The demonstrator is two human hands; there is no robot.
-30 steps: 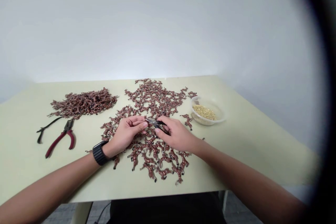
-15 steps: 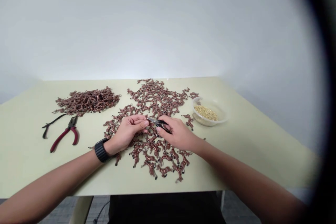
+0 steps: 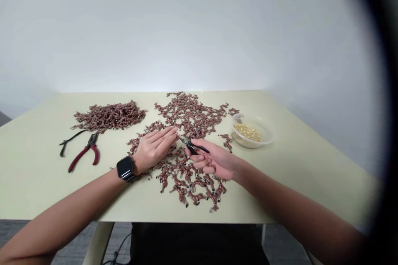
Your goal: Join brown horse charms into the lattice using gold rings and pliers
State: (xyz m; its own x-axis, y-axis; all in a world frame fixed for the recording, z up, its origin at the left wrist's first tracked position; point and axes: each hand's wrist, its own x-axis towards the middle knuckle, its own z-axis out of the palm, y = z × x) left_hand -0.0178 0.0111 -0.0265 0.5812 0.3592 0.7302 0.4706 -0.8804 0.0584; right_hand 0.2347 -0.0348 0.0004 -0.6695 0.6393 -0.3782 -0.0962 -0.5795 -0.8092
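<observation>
In my right hand (image 3: 209, 159) is a pair of small black-handled pliers (image 3: 194, 145), the handles lying between thumb and curled fingers. Their metal jaws point left and reach the fingertips of my left hand (image 3: 155, 147). That hand is turned back up, its fingers straight and pressed together, the thumb hidden beneath. A bit of a brown animal figure (image 3: 177, 136) shows at its fingertips by the jaws; most of it is covered. Below and around both hands lie many shiny brown animal figures (image 3: 195, 196) with thin legs and dark feet, spread over the table.
A dense heap of brown figures (image 3: 110, 116) lies at the back left. Before it are red-handled pliers (image 3: 83, 154) and a thin black tool (image 3: 70, 140). On the right stands a clear plastic bowl (image 3: 267, 136) holding small gold pieces (image 3: 248, 132). The pale table (image 3: 295, 174) meets a wall behind.
My left hand has rolled over, so its back and the watch face now show. My right hand has turned palm upward with the pliers, whose jaws stay at the left fingertips. The view has shifted slightly.
</observation>
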